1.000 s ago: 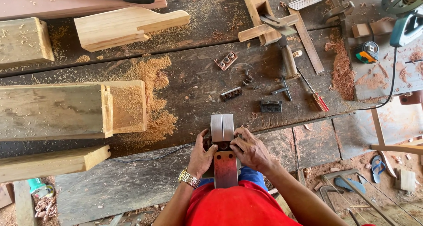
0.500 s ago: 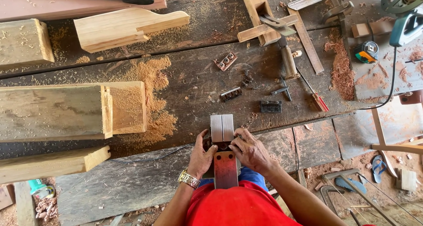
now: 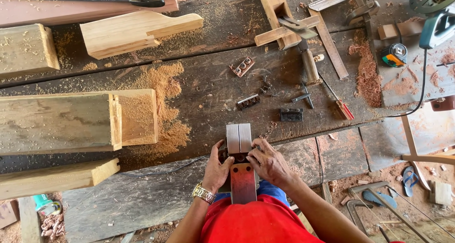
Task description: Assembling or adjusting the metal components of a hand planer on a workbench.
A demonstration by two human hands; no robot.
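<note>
An upturned electric planer (image 3: 239, 143) with a grey metal sole and a reddish rear plate rests against the near edge of the dark plank workbench (image 3: 204, 101). My left hand (image 3: 215, 169), with a gold watch on its wrist, grips the planer's left side. My right hand (image 3: 268, 162) lies on its right side, with the fingers at the gap between the two sole plates. Small metal parts lie beyond it: a dark block (image 3: 291, 114), a toothed strip (image 3: 248, 101) and a brown perforated plate (image 3: 242, 66).
A notched timber beam (image 3: 71, 122) with a sawdust heap lies at left, and more wood blocks lie above and below it. A hammer (image 3: 305, 53), a screwdriver (image 3: 339, 103), a tape measure (image 3: 394, 55) and a green power saw (image 3: 436, 15) are at right. Sandals lie on the floor.
</note>
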